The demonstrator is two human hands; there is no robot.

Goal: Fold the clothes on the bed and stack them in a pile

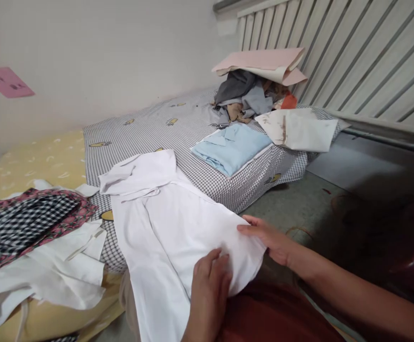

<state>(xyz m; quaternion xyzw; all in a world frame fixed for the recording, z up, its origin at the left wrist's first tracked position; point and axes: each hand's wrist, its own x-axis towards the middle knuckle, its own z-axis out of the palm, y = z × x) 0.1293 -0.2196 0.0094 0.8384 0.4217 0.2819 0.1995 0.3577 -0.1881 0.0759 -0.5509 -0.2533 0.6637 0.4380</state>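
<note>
A white garment (178, 218) is spread from the bed's edge toward my lap. Its short sleeve and upper part lie folded over on the checked sheet. My right hand (269, 240) grips the garment's right edge between thumb and fingers. Resting on the fabric near its lower hem, my left hand (210, 289) has bent fingers slightly apart and pinches nothing that I can see. Beyond the garment, a folded light blue garment (233, 148) lies on a flat white sheet.
A pile of clothes (244, 97) sits at the back under pink card (260, 61). Stained white paper (297, 129) hangs over the bed's edge. At left lie a black-and-white checked cloth (24, 221) and white cloth (64, 266). Slatted panelling (352, 57) stands at right.
</note>
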